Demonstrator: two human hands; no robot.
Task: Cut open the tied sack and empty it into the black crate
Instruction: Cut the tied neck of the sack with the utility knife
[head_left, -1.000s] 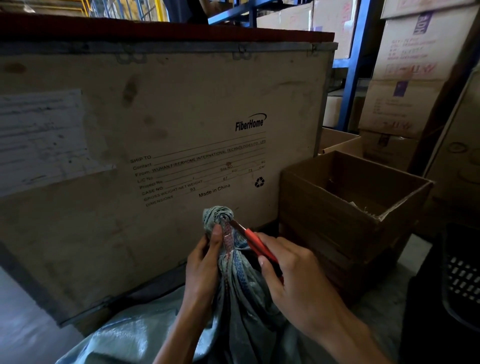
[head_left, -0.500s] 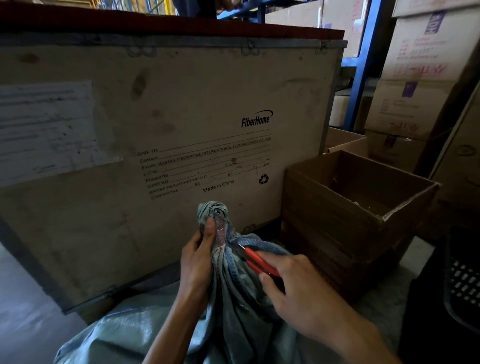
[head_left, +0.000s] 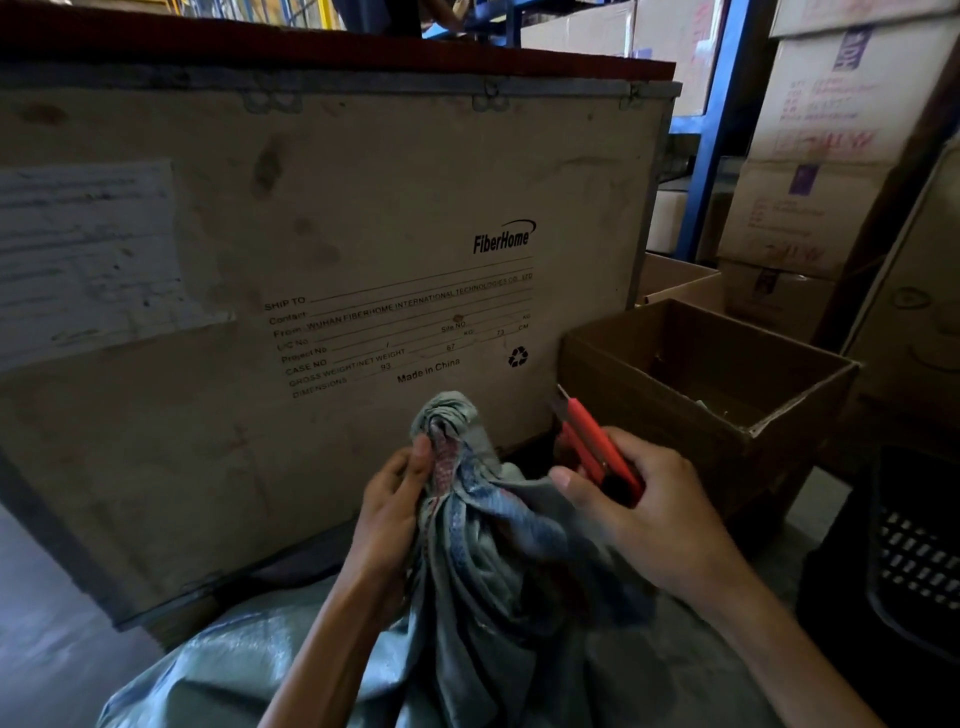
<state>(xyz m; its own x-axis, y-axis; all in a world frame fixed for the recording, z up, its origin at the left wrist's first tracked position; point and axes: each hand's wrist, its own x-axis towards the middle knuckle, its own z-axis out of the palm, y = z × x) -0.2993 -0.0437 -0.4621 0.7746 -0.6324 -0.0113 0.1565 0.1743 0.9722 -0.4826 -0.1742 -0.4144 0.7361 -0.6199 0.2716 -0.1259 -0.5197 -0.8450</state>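
The sack (head_left: 467, 649) lay low in view, its tied neck (head_left: 448, 441) pinched upright by the left hand (head_left: 387, 512). The black crate (head_left: 914, 561) sat right. A red cutter (head_left: 597, 447) was gripped in the right hand (head_left: 649, 512) (blade clear of the cloth). Cutting away from the pinching fingers was advised.

Wooden case (head_left: 311, 260) and cardboard box (head_left: 701, 384) hem the sack (head_left: 493, 597).

The sack (head_left: 467, 649) occupies the lower centre of the frame, in front of the wooden shipping case (head_left: 311, 260). An open cardboard box (head_left: 701, 395) sits centre right, beside the case. The black crate (head_left: 914, 561) lies at the lower right edge. Stacked cartons (head_left: 810, 156) fill the upper right.
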